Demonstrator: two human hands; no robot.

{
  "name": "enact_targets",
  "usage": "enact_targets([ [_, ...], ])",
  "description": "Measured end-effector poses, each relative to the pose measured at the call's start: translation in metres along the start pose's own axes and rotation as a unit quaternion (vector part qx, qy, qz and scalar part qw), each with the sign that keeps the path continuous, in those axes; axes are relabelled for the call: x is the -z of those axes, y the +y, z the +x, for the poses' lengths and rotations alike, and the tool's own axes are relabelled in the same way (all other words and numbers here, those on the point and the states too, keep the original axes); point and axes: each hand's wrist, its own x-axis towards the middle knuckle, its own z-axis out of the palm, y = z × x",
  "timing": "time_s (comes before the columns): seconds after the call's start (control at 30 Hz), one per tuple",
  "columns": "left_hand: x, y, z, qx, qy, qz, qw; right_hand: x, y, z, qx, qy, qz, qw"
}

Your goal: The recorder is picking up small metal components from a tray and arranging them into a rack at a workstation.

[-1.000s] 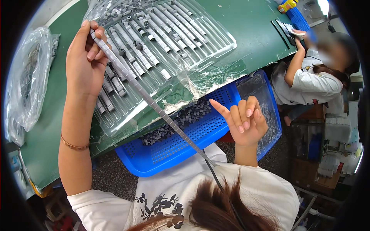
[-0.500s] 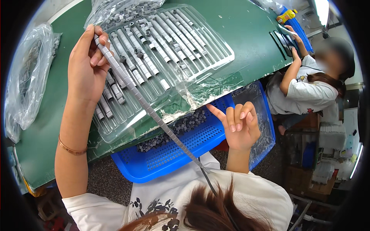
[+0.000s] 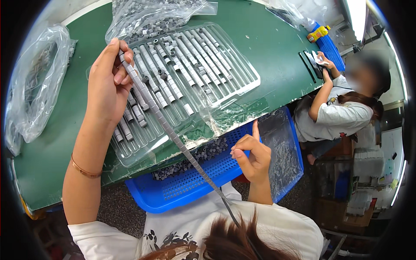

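Note:
Up at the left, over the tray's edge, my left hand (image 3: 110, 80) has its thumb and fingers closed round the upper end of a long dark cord threaded with short grey rings (image 3: 171, 133). The strand slants down to the right toward my chest, where bare cord shows. My right hand (image 3: 255, 162) is beside the table's front edge, above a blue basket (image 3: 177, 195). Its index finger points up and the others are loosely curled, with nothing visible in them. A clear ribbed tray (image 3: 236, 93) on the table holds rows of grey rings (image 3: 186, 65).
A clear bag of grey rings (image 3: 151, 21) lies behind the tray on the green table (image 3: 255, 47). Another plastic bag (image 3: 32, 95) lies at the left. More rings (image 3: 190, 160) are in the basket. At the far right a co-worker (image 3: 333, 108) handles dark strips.
My right hand has turned, its index finger now pointing upward and the other fingers more curled. My left hand still holds the strand. The whole view has shifted slightly.

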Motion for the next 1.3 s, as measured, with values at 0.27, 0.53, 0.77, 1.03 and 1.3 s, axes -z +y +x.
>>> enact_targets([
  [0.27, 0.010, -0.002, 0.003, -0.003, -0.018, -0.010, 1.000, -0.003, 0.003, 0.001, 0.015, -0.040, -0.001, 0.999],
  [0.53, 0.002, 0.000, 0.001, -0.009, -0.004, 0.000, 1.000, -0.008, 0.004, 0.002, 0.045, -0.046, -0.031, 0.997],
  [0.77, 0.003, -0.001, 0.001, -0.001, 0.012, -0.007, 1.000, -0.011, -0.001, 0.002, 0.031, -0.041, -0.067, 0.996],
  [1.03, 0.010, -0.004, 0.004, 0.004, -0.010, -0.029, 1.000, -0.010, -0.011, 0.005, 0.060, -0.152, -0.153, 0.975],
  [1.3, 0.012, -0.004, 0.005, 0.000, -0.016, -0.044, 0.999, -0.008, -0.019, 0.004, 0.058, -0.196, -0.176, 0.963],
])
